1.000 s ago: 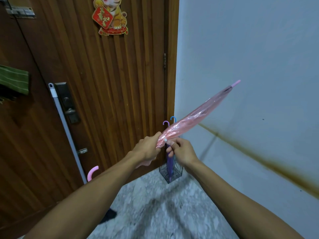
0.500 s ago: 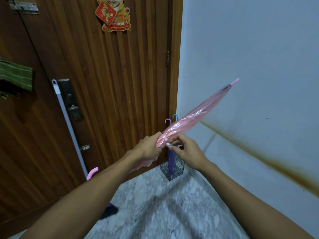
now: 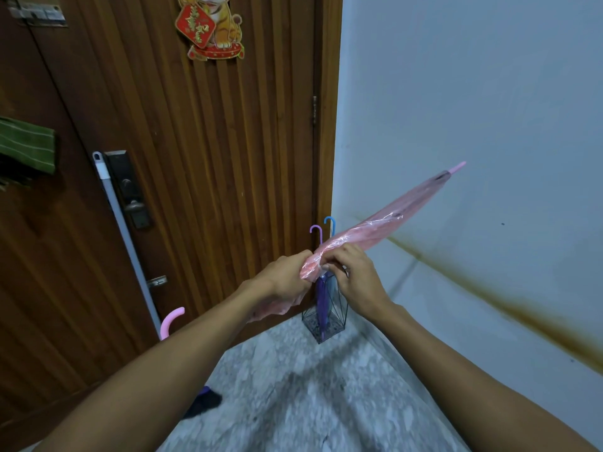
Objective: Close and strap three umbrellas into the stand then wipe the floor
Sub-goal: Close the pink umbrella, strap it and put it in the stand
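Observation:
A folded pink transparent umbrella (image 3: 385,226) slants up to the right, its tip near the grey wall. Its pink hooked handle (image 3: 171,321) shows below my left forearm. My left hand (image 3: 284,278) grips the bunched canopy at its lower part. My right hand (image 3: 355,275) pinches the canopy right beside it, fingers curled over the fabric. Behind my hands, a black wire stand (image 3: 324,318) sits in the corner on the floor. It holds a purple umbrella (image 3: 321,298) and a blue-handled umbrella (image 3: 329,221), both upright.
A ribbed wooden door (image 3: 212,158) fills the left, with a lock plate (image 3: 129,187) and a mop pole (image 3: 120,223) leaning on it. The mop's dark head (image 3: 204,401) lies on the speckled floor. A green cloth (image 3: 26,145) hangs at far left. A stained grey wall (image 3: 489,125) bounds the right.
My right hand has shifted up over the canopy, fingers now on top of the fabric. The umbrella's angle is slightly lower. The view tilted a little.

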